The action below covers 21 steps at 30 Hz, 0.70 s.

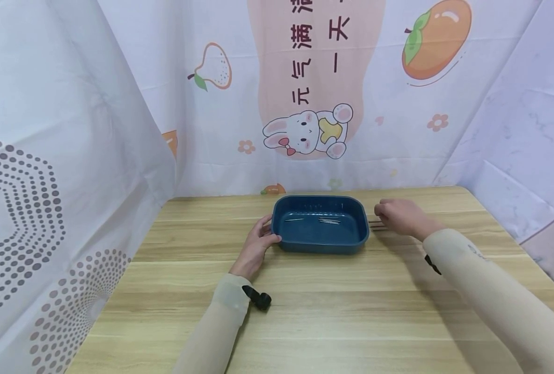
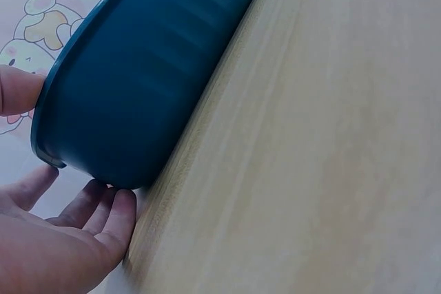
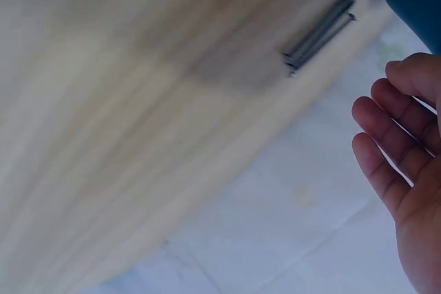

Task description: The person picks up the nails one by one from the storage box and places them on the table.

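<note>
On the wooden table (image 1: 305,301), the left hand (image 1: 257,243) rests against the near-left corner of a dark blue rectangular tray (image 1: 361,228), thumb on its rim, fingers relaxed. The right hand (image 1: 398,215) hovers loosely curled, holding nothing, over several thin metal nails (image 3: 320,36) (a few more lie inside the tray).

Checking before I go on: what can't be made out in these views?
- Head view: thin metal pieces in the blue tray too small to identify; right hand covers part of the nails.
- Right wrist view: nails motion-blurred, count unclear.
- Left wrist view: tray wall hides its inside; left hand cut by frame edge.
</note>
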{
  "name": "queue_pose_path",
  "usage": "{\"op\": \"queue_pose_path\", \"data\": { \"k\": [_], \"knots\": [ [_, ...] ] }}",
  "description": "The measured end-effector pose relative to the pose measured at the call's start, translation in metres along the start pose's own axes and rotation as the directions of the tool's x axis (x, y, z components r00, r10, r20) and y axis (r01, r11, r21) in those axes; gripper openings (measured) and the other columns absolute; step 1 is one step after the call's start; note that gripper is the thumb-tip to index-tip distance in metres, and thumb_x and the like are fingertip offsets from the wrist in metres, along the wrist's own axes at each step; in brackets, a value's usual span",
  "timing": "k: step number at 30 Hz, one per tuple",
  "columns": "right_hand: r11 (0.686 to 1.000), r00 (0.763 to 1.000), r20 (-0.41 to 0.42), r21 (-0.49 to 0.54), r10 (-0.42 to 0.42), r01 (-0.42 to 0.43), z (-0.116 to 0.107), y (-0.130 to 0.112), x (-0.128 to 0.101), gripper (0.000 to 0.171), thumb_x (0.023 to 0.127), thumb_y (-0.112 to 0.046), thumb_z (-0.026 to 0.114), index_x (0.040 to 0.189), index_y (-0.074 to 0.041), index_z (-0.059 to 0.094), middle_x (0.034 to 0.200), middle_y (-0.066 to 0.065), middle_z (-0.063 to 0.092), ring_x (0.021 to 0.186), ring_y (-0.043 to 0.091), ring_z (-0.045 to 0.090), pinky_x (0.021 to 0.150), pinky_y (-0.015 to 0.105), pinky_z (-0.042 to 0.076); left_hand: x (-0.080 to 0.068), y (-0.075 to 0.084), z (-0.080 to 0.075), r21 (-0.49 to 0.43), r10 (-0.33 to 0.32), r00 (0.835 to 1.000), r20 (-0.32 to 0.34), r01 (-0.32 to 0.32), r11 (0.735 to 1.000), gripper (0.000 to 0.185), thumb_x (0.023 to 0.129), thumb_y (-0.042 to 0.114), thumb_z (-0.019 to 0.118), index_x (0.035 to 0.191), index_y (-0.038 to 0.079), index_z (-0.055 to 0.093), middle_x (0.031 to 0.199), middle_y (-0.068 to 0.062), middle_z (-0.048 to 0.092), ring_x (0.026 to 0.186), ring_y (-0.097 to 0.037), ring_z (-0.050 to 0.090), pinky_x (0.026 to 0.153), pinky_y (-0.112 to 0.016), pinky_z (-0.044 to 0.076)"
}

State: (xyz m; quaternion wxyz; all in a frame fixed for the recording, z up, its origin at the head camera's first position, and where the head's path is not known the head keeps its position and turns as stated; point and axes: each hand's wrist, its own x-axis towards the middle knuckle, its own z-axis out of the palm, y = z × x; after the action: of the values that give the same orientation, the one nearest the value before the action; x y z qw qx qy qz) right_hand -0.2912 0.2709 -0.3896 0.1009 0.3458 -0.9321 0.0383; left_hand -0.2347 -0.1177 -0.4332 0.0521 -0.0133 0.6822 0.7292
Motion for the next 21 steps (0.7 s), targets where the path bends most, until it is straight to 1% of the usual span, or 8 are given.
{"op": "queue_pose_path", "data": {
  "k": [6, 10, 14, 17, 21],
  "knots": [
    [1.0, 1.0, -0.004, -0.013, -0.014, 0.014, -0.01, -0.003, 0.016, 0.013, 0.083, 0.003, 0.059, 0.081, -0.009, 0.064, 0.074, 0.002, 0.056, 0.061, 0.018, 0.053, 0.059, 0.038, 0.048, -0.001, 0.001, 0.0, -0.003, 0.005, 1.0, 0.004, -0.005, 1.0, 0.075, 0.077, -0.001, 0.066, 0.145, 0.015, 0.039, 0.139, -0.019, 0.044, 0.124, -0.032, 0.047, 0.1, -0.042, 0.039],
    [1.0, 1.0, 0.027, -0.006, -0.009, 0.009, -0.018, -0.009, 0.027, 0.012, 0.086, 0.0, 0.059, 0.083, -0.01, 0.065, 0.076, 0.0, 0.056, 0.063, 0.017, 0.053, 0.06, 0.038, 0.047, -0.001, 0.001, 0.0, -0.003, 0.001, 1.0, 0.008, -0.001, 1.0, 0.075, 0.077, -0.001, 0.066, 0.145, 0.015, 0.039, 0.139, -0.02, 0.044, 0.125, -0.032, 0.046, 0.1, -0.042, 0.038],
    [1.0, 0.997, 0.07, 0.008, 0.016, -0.017, -0.023, -0.017, 0.04, 0.009, 0.088, -0.004, 0.06, 0.087, -0.01, 0.067, 0.078, -0.001, 0.057, 0.067, 0.016, 0.054, 0.064, 0.038, 0.049, -0.001, 0.001, 0.0, -0.001, -0.001, 1.0, 0.009, 0.001, 1.0, 0.075, 0.077, -0.001, 0.066, 0.145, 0.015, 0.039, 0.139, -0.02, 0.044, 0.125, -0.032, 0.046, 0.101, -0.042, 0.038],
    [1.0, 0.996, 0.087, 0.009, 0.019, -0.02, -0.027, -0.023, 0.05, 0.007, 0.087, -0.005, 0.062, 0.088, -0.009, 0.068, 0.079, -0.001, 0.058, 0.068, 0.017, 0.055, 0.066, 0.04, 0.05, -0.001, 0.001, 0.0, -0.001, 0.003, 1.0, 0.012, -0.003, 1.0, 0.075, 0.077, -0.001, 0.065, 0.146, 0.015, 0.039, 0.139, -0.02, 0.044, 0.125, -0.032, 0.046, 0.101, -0.042, 0.038],
    [1.0, 0.996, 0.092, -0.003, 0.002, -0.002, -0.028, -0.032, 0.061, 0.006, 0.086, -0.007, 0.064, 0.09, -0.008, 0.069, 0.08, 0.0, 0.059, 0.07, 0.019, 0.056, 0.068, 0.041, 0.051, 0.0, 0.001, 0.0, -0.001, 0.001, 1.0, 0.017, -0.001, 1.0, 0.075, 0.078, -0.002, 0.065, 0.146, 0.014, 0.038, 0.14, -0.02, 0.043, 0.126, -0.032, 0.045, 0.101, -0.042, 0.037]
  ]
}}
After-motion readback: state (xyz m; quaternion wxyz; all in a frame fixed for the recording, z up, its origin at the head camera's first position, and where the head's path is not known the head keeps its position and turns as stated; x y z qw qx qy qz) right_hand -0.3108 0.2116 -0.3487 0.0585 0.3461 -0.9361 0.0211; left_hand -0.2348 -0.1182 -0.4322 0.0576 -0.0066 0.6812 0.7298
